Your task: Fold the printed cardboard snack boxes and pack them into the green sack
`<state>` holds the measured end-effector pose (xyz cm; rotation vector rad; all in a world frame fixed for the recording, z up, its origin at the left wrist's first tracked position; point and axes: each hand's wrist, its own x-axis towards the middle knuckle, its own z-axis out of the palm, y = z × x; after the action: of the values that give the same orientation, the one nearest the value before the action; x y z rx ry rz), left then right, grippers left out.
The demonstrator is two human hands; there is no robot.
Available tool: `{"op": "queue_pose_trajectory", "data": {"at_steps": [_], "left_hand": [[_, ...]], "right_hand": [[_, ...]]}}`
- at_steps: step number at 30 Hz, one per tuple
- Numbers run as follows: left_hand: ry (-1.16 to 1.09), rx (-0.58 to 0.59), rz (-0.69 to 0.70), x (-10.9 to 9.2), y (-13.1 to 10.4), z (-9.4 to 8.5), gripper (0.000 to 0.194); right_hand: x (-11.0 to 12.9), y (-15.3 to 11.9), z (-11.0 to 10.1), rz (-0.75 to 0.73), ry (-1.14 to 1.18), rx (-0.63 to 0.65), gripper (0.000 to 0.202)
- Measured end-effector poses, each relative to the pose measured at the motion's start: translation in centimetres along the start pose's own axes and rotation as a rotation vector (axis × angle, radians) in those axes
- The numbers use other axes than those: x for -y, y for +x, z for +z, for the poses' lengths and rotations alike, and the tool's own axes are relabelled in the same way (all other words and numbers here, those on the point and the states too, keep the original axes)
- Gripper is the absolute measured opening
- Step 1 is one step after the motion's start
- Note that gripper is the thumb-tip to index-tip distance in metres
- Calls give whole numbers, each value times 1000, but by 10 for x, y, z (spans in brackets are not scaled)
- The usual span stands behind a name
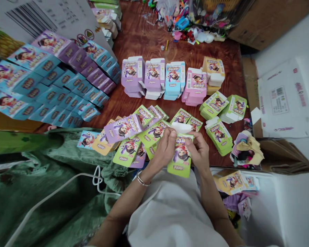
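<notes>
A flat green card box (179,161) with a cartoon figure is held between both hands at the table's front edge, its white top flap standing up. My left hand (165,145) pinches its upper left side. My right hand (199,147) grips the upper right side, thumb on the printed front. Beneath and left of the hands lies a loose spread of flat boxes: green boxes (126,151), a purple box (123,128) and an orange box (101,143). Two more green boxes (194,123) lie just behind the held one.
Stacks of purple boxes (133,73), blue boxes (174,79) and pink boxes (195,84) stand across the table (141,41). Green stacks (218,135) sit right. A wall of finished-looking boxes (48,85) rises left. Small toys (185,25) heap at the back. A white cable (64,180) hangs left.
</notes>
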<state>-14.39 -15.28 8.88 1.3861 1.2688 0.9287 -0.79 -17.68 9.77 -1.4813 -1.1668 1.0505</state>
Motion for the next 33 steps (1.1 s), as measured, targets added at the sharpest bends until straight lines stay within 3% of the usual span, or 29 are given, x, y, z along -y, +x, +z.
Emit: {"op": "queue_pose_trajectory", "data": {"at_steps": [1, 3, 5, 7, 9, 11, 14, 17, 22, 24, 26, 29, 31, 33], "left_hand": [[36, 19, 3, -1, 1, -2, 49], [132, 93, 95, -4, 1, -6, 53], [285, 184, 268, -7, -1, -7, 63], [469, 223, 426, -8, -4, -5, 84], [584, 183, 477, -6, -5, 0, 87], [610, 93, 447, -4, -4, 5, 82], [642, 2, 413, -1, -2, 7, 73], [682, 7, 434, 2, -2, 6, 70], [665, 12, 494, 6, -6, 7, 70], [679, -3, 514, 6, -6, 6, 71], [697, -17, 509, 6, -5, 4, 73], [711, -5, 500, 5, -5, 3, 76], [716, 35, 517, 3, -5, 4, 78], [731, 70, 537, 1, -4, 7, 77]], "right_hand": [[1, 2, -2, -10, -16, 7, 21], [2, 6, -5, -70, -102, -35, 35], [2, 9, -8, -154, -212, -219, 37], [0, 10, -7, -206, -252, -454, 21], [-1, 7, -4, -216, -244, -568, 33], [-2, 3, 0, -237, -232, -544, 40], [-1, 2, 5, -244, -114, -408, 18], [-1, 8, 7, -105, 76, -319, 18], [-13, 17, 9, 150, 269, -467, 33], [-16, 14, 10, 172, 300, -444, 36], [-16, 7, 11, 115, 289, -303, 41], [-13, -5, 10, -100, 96, -98, 41], [-12, -10, 5, -247, -67, -79, 40], [-13, -8, -9, -345, -137, -170, 31]]}}
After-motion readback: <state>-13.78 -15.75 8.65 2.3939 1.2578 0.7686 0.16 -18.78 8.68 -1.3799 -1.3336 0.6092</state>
